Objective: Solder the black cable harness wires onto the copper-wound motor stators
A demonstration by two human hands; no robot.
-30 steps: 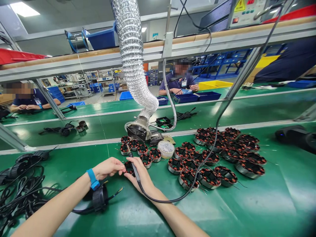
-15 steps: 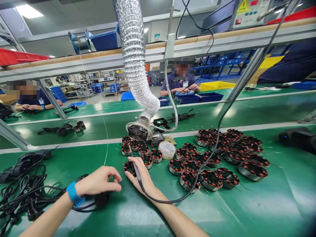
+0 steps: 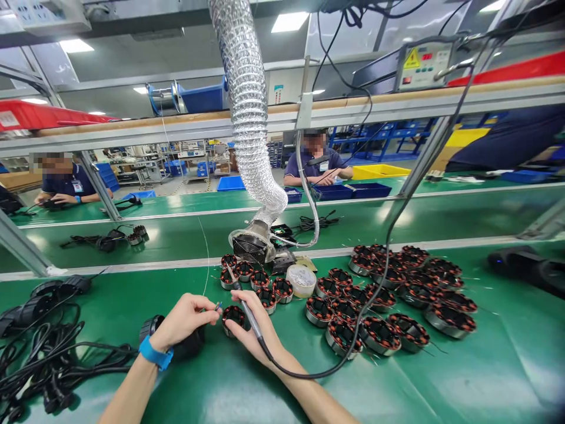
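Note:
My left hand (image 3: pixel 188 321), with a blue band at its wrist, pinches thin coloured wires (image 3: pixel 218 306) at its fingertips. Under and behind it is a black round housing (image 3: pixel 152 325), partly hidden. A soldering iron (image 3: pixel 251 318) with a black cord rests in my right hand (image 3: pixel 260 330), its tip pointing up and away toward the small stators. Between my hands, close to the right thumb, one copper-wound stator (image 3: pixel 233 318) lies on the green mat. More stators (image 3: pixel 266 299) sit just beyond the right hand, beside a round clear tub (image 3: pixel 301 280).
Many stators (image 3: pixel 382 333) cover the right side. Black cables (image 3: pixel 57 359) lie heaped at the left. A foil duct (image 3: pixel 249 118) hangs down to a black fan (image 3: pixel 250 247). A metal-framed shelf (image 3: pixel 353 111) crosses above; two people work beyond it.
The view has tilted up. My left hand has moved slightly right and up, and its fingers have closed on the wires. My right hand still holds the iron.

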